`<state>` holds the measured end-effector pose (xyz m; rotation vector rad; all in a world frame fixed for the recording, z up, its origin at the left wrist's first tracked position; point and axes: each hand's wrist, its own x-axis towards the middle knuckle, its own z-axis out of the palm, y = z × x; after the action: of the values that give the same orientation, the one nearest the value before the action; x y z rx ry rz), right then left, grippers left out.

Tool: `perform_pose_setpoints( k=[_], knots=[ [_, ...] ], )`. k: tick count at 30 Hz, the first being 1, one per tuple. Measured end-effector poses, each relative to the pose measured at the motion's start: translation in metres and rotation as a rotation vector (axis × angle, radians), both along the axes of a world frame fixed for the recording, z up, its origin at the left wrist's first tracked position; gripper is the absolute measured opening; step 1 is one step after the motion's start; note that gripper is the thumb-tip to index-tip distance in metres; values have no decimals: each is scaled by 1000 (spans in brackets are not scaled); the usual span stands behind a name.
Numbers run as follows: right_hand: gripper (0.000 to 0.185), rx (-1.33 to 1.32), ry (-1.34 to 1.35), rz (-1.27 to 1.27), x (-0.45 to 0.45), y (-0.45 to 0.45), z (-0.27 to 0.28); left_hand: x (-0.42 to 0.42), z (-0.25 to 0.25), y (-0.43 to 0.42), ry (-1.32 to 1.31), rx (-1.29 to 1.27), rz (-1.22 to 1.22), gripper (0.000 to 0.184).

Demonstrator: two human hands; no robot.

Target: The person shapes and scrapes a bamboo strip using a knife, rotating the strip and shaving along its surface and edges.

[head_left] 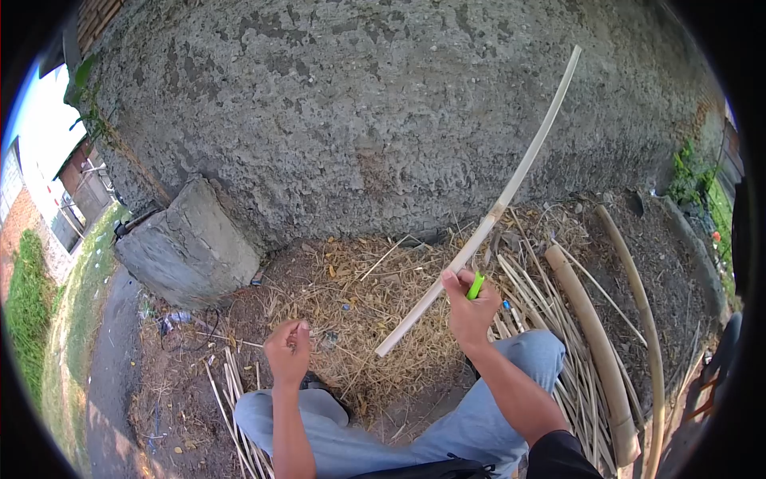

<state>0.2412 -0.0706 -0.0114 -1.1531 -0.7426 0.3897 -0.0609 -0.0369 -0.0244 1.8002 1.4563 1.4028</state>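
Observation:
My right hand [472,313] is closed around a long pale bamboo strip [511,188], which slants from low in the middle up to the upper right across the wall. A bright green object [476,286], like a tool handle, pokes out of the same fist; the rest of it is hidden by the fingers. My left hand [288,351] is raised above the left knee, apart from the strip, with its fingers curled in a pinch. Whether anything thin sits between those fingertips I cannot make out.
Split bamboo strips [570,391] and a thick bamboo pole [590,343] lie beside the right knee. More thin strips [233,399] lie by the left knee. A concrete block [195,243] leans near the rough wall [359,120]. Shavings [391,319] cover the ground.

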Motion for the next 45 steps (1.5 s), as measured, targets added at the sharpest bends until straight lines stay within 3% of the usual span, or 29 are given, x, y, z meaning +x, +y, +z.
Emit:
perform_pose_setpoints(
  k=[2,4,6,9,13,15,16,19,22,24,28,30,33,40,45],
  knots=[
    [19,-9,9,5,-1,1,-2,12,40,5,237,167,-69,17],
    [20,-37,-25,34,-5,1,-3,41,65,-11,339,143,-306,34],
    [20,-60,-16,48,-10,1,-1,70,65,-33,476,47,-471,50],
    [19,-95,-8,57,-16,2,-4,104,28,-50,423,-10,-437,57],
    [18,-131,-3,90,-22,1,-9,115,-8,-46,377,-29,-299,58],
    [17,-154,-19,98,-25,0,-8,112,-9,-45,566,207,-186,52],
    [17,-150,-42,111,-27,-3,-4,112,-7,-45,569,206,-184,52],
    [17,-120,-100,98,-31,-4,-11,117,-6,-47,471,144,-182,49],
    [18,-99,-145,80,-35,-8,-10,121,-16,-46,347,241,-236,43],
    [19,-106,-152,85,-37,-8,-10,121,-21,-51,300,5,-227,35],
    [19,-194,-290,193,-22,-7,-21,118,-28,-50,167,55,-207,31],
    [19,-223,-394,259,-15,-1,-25,114,-18,-49,47,-155,-242,25],
    [19,-82,-98,300,-14,4,-21,109,-16,-48,-65,-205,-263,24],
    [22,-166,-131,276,2,2,-11,104,-20,-49,-127,-228,-255,21],
    [27,-125,69,208,21,13,-3,97,-22,-53,-123,-284,-221,23]
  ],
)
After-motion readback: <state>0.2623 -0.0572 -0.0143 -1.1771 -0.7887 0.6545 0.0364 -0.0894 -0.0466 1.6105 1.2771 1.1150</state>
